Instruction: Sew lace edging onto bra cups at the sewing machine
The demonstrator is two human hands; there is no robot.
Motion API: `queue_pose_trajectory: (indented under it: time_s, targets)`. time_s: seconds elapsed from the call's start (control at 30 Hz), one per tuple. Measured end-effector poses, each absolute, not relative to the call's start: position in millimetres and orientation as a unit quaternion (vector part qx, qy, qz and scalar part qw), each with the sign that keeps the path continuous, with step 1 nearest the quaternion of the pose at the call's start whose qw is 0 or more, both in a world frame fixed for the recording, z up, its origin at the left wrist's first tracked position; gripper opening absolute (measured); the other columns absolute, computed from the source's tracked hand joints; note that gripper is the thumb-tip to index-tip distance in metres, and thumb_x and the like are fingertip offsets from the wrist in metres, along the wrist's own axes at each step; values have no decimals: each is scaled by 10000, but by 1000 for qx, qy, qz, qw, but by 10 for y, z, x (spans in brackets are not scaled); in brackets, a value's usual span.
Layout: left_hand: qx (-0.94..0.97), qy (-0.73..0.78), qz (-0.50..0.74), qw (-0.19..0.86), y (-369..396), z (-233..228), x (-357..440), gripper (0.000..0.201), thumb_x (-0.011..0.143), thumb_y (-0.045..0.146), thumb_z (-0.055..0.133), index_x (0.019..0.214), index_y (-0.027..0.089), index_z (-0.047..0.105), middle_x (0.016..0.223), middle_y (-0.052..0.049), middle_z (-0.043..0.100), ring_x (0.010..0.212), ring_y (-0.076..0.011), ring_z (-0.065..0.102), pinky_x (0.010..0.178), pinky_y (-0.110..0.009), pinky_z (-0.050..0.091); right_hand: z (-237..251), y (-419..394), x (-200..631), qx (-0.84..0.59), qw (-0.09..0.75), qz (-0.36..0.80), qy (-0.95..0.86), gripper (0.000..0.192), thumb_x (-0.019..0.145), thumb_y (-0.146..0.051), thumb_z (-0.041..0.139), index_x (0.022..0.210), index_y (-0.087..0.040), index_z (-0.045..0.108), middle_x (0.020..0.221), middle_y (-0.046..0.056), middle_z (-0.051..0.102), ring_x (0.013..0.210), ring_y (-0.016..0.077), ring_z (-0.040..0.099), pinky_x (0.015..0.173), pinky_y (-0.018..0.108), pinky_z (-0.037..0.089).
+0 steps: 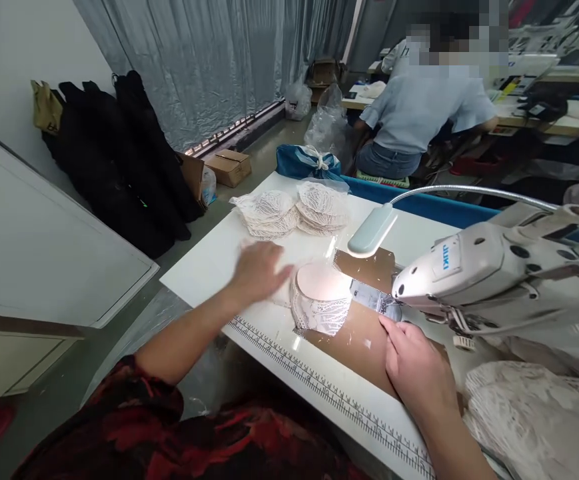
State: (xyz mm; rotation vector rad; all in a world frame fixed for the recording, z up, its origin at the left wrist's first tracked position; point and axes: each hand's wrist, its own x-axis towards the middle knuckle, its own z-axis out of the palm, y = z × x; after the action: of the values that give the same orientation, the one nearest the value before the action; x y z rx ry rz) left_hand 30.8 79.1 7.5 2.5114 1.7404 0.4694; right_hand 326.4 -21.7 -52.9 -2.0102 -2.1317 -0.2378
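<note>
A lace-covered bra cup (322, 313) with a smooth pale inside lies on the table left of the sewing machine's needle area. Just left of that cup, my left hand (260, 272) is over the white table, smeared a little by motion. Its thumb stands apart from the fingers, and nothing shows in it. My right hand (416, 360) rests on the brown board (356, 347) in front of the sewing machine (489, 267). Its fingers are curled together, with the fingertips near the metal plate (372, 298); whatever they may pinch is too small to make out.
Two stacks of lace cups, a left stack (270, 215) and a right stack (322, 208), stand at the back. A lamp (372, 230) overhangs the table. More lace pieces (529, 413) are heaped at right. A printed ruler (319, 393) follows the front edge. A co-worker (414, 113) sits beyond.
</note>
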Motion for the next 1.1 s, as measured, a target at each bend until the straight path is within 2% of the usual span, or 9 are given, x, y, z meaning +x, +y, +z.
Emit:
queue_pose_trajectory:
  time_s: [0.1,0.23,0.4,0.57,0.73,0.83,0.97,1.03,1.1]
  targets:
    - [690,712,127,30,811,-13,-258,365,857,451,525,923,103,613,974,-188,638,995,-369,568,843,-481,427,-531,-198,3276,-694,95,-51,-711,386,891,-180,404,1155,-211,685,976,57,697,711,199,653,561,318,462]
    - [692,702,139,90,732,-178,-635,253,893,320,433,750,166,574,806,-96,661,837,-273,629,739,-374,467,-422,-215,3321,-681,158,66,-712,384,919,-311,391,1156,-198,672,1106,90,678,926,250,664,738,373,540]
    - [694,619,326,168,551,-186,-598,306,970,389,304,938,185,530,1075,-77,665,953,-187,635,815,-306,494,-78,-441,3156,-610,259,275,-696,472,874,-471,530,1277,-227,571,1232,106,614,963,232,657,774,344,573]
    - [675,696,241,47,591,-221,-443,240,843,415,544,819,177,545,976,-133,646,956,-307,588,816,-433,470,67,-616,2843,-574,289,321,-695,499,882,-465,546,1343,-281,493,1281,104,555,997,223,629,806,370,572]
    - [711,662,232,41,498,-293,-440,222,896,276,397,704,200,479,804,-90,616,853,-256,584,754,-385,471,-72,-693,2850,-545,331,342,-690,444,893,-416,556,1322,-305,515,1343,94,505,1047,221,610,825,358,567]
    - [727,596,333,70,230,-199,-383,204,957,268,353,807,198,472,919,-67,617,890,-192,594,782,-330,475,-147,-754,2851,-527,385,368,-663,535,860,-404,617,1369,-344,466,1434,76,434,1168,247,559,925,394,529]
    - [789,386,445,172,-108,33,-82,106,949,190,434,859,190,489,982,-59,615,937,-166,614,803,-308,487,-131,-732,2650,-489,433,432,-622,891,730,-452,754,1485,-329,298,1556,75,295,1389,304,334,1124,500,316]
    - [811,300,445,232,-190,130,124,85,943,161,446,880,187,497,966,-59,618,918,-161,618,786,-301,496,-111,-676,2510,-466,454,497,-575,992,659,-453,810,1491,-289,295,1517,100,370,1362,303,379,1108,488,336]
    - [807,269,447,276,-207,184,331,94,948,162,448,878,182,507,929,-54,610,867,-149,611,752,-288,492,-112,-633,2394,-430,460,597,-497,823,675,-446,799,1399,-250,460,1278,98,614,1157,269,580,966,421,479]
